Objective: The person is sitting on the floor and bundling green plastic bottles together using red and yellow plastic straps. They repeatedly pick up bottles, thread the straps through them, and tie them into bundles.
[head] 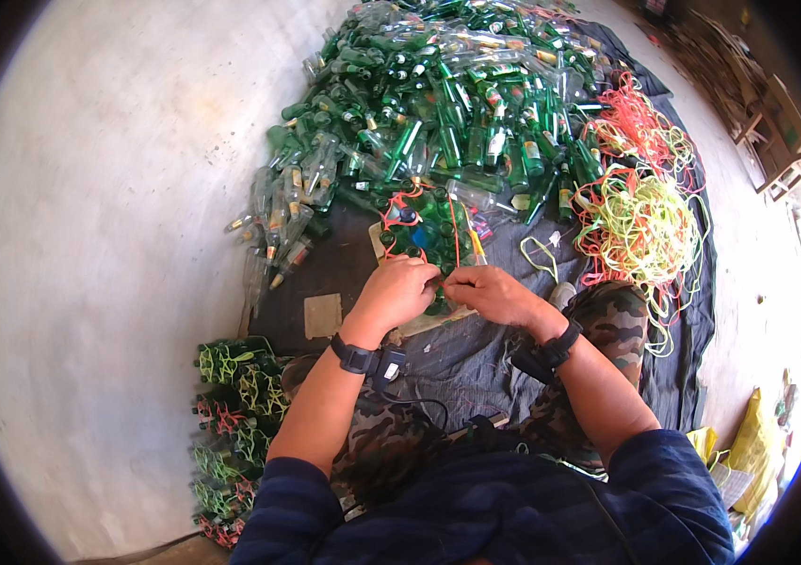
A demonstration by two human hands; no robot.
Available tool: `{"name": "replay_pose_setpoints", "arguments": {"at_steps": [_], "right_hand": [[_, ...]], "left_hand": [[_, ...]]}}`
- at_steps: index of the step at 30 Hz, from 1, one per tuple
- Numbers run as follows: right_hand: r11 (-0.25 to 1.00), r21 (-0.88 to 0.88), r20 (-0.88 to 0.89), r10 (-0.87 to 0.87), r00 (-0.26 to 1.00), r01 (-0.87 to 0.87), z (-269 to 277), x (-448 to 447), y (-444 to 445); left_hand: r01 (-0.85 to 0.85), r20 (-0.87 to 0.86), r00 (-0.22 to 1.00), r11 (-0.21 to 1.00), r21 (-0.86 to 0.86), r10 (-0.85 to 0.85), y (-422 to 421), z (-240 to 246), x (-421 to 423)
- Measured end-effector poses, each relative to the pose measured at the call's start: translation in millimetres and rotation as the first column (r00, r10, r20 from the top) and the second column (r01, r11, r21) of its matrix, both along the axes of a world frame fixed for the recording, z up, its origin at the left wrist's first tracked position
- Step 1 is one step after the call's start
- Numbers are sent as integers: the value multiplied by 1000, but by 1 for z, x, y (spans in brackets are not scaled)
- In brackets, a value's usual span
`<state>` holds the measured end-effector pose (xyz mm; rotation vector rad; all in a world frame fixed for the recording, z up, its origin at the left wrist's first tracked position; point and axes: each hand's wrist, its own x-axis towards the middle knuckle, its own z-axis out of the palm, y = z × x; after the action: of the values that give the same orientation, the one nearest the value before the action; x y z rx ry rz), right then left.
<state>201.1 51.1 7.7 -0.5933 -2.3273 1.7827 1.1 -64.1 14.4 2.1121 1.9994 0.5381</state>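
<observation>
Upright green glass bottles (427,229) stand in a group before me, with red plastic strapping (454,229) looped around their necks. At the near edge of this group, my left hand (407,282) has its fingers pinched on the red strapping. Close beside it on the right, my right hand (488,291) pinches the same strapping between thumb and fingers. The two sets of fingertips almost meet. Under the bottles lies a flat board (435,323), partly hidden by my hands and the glass.
A large heap of loose bottles (435,92) lies beyond. Tangled red strapping (630,123) and yellow-green strapping (644,226) lie at right on a dark sheet (683,353). Bundles of tied bottles (238,409) stack at lower left. A flat square piece (322,316) lies left of my hands.
</observation>
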Motion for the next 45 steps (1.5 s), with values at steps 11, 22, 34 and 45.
{"name": "replay_pose_setpoints", "arguments": {"at_steps": [11, 22, 34, 45], "right_hand": [[981, 141, -422, -66, 904, 137, -22, -14, -11], [641, -766, -213, -185, 959, -46, -33, -22, -25], [704, -710, -211, -216, 953, 2, -26, -23, -30], [793, -584, -44, -243, 969, 172, -24, -21, -42]], "left_hand": [[-114, -26, 993, 984, -135, 112, -1, -1, 2], [-137, 14, 990, 979, -148, 141, -1, 0, 2], [-121, 16, 992, 982, -148, 125, -1, -2, 2], [-204, 5, 979, 972, -114, 206, 1, -6, 8]]}}
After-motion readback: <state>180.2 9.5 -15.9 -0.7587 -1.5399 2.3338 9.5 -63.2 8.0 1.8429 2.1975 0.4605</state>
